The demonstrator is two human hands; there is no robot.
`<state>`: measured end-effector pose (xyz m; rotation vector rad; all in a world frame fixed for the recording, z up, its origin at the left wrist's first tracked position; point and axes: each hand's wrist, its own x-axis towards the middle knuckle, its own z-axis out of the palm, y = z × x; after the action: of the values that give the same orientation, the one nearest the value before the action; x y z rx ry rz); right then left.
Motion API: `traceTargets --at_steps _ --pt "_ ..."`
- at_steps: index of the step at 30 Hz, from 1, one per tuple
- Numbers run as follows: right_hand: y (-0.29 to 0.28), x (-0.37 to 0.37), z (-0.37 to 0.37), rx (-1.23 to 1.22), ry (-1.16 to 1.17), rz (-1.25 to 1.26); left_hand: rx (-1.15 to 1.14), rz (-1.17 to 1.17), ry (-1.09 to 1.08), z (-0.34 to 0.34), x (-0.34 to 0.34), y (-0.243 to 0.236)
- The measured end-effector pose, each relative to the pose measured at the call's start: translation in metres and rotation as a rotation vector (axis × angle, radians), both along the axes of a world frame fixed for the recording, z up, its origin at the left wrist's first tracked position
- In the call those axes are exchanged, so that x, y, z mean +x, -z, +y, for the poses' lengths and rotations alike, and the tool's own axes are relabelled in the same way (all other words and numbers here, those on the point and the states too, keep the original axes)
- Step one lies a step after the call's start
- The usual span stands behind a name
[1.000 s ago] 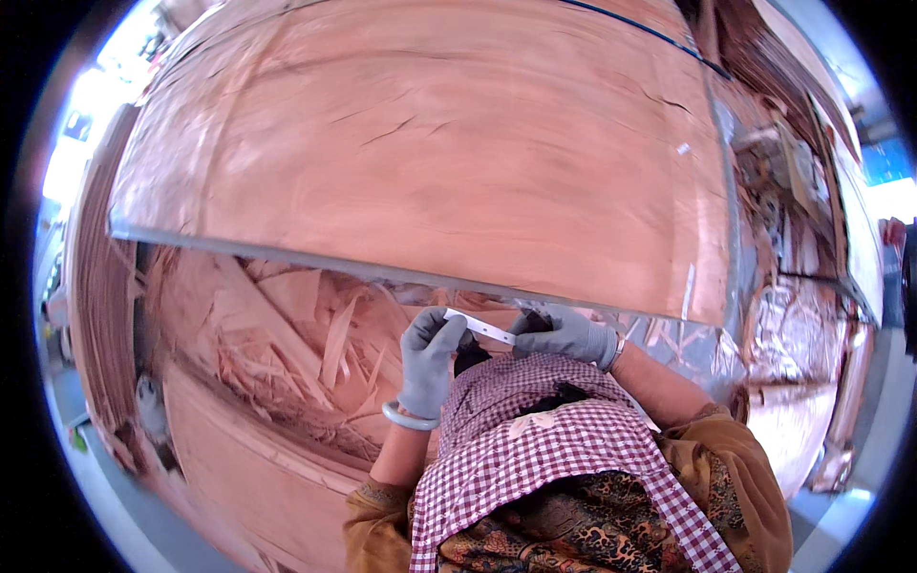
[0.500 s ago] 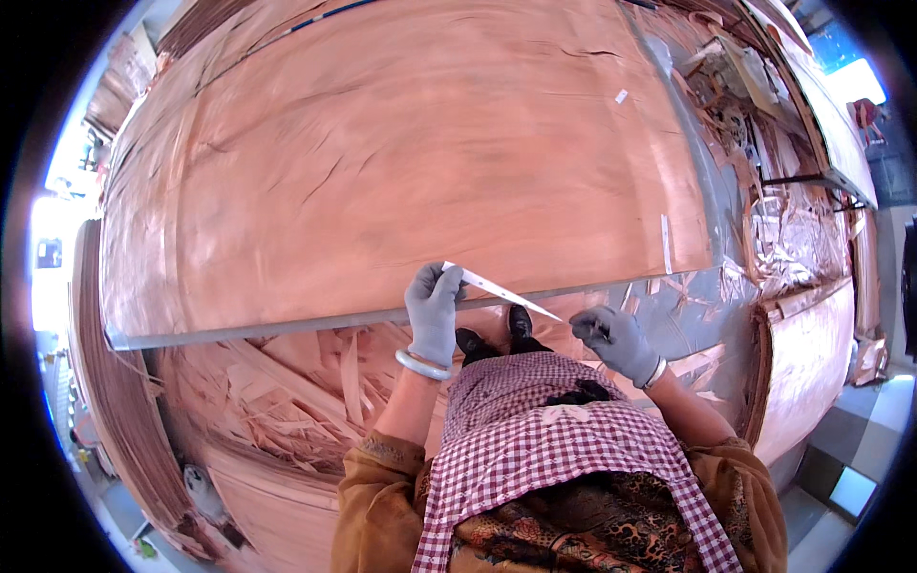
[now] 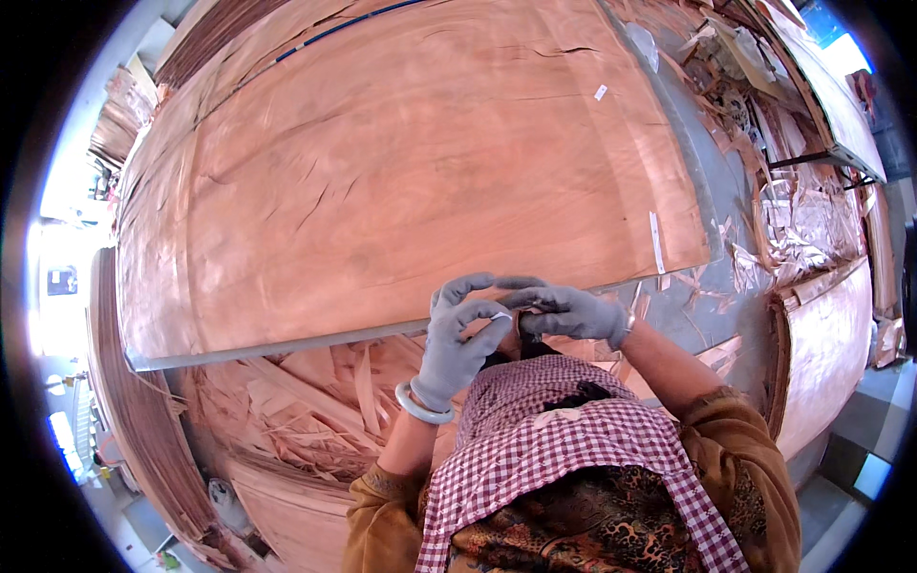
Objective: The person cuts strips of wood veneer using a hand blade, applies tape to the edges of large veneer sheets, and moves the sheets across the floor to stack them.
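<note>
Both my hands wear grey gloves and meet just over the near edge of a large reddish-brown wood veneer sheet (image 3: 411,181). My left hand (image 3: 458,349) pinches a strip of white tape (image 3: 501,316); only a small bit of it shows at thumb and fingertip. From the right, my right hand (image 3: 573,315) reaches in with its fingers drawn together, tips close to the left fingers; whatever lies between them is hidden. On the sheet's right side lie a longer white tape strip (image 3: 656,244) and a short white piece (image 3: 600,93). Dark cracks run through the veneer.
A thin blue rod (image 3: 349,27) lies across the far part of the sheet. Veneer scraps (image 3: 296,401) cover the floor below the near edge. Stacked veneer sheets (image 3: 143,420) stand at left, another stack (image 3: 826,353) at right. More scraps (image 3: 812,220) heap up beyond the right side.
My right hand has moved left to meet the left hand. The tape strip, stretched out straight before, is now mostly hidden in the fingers. The view has shifted slightly.
</note>
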<state>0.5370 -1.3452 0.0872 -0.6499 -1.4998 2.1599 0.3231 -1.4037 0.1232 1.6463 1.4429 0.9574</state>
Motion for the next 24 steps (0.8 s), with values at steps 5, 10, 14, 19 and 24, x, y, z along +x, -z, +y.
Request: traceTargets --at_steps 5,10,14,19,24 --pt "-0.002 0.006 0.001 -0.074 -0.123 -0.102 -0.168 -0.28 -0.08 0.001 0.0 0.007" --pt "-0.012 0.03 -0.004 0.066 -0.038 -0.281 -0.014 0.019 0.053 0.015 0.008 0.033" --pt "-0.013 0.045 0.005 -0.238 0.18 -0.294 0.24 0.784 0.0 0.023 0.018 0.059" --pt "-0.003 0.044 0.024 -0.186 0.266 -0.398 0.123 0.897 0.111 0.011 0.018 0.083" --pt "0.014 0.021 0.045 -0.264 0.287 -0.234 0.119 0.918 0.104 0.008 0.018 0.089"
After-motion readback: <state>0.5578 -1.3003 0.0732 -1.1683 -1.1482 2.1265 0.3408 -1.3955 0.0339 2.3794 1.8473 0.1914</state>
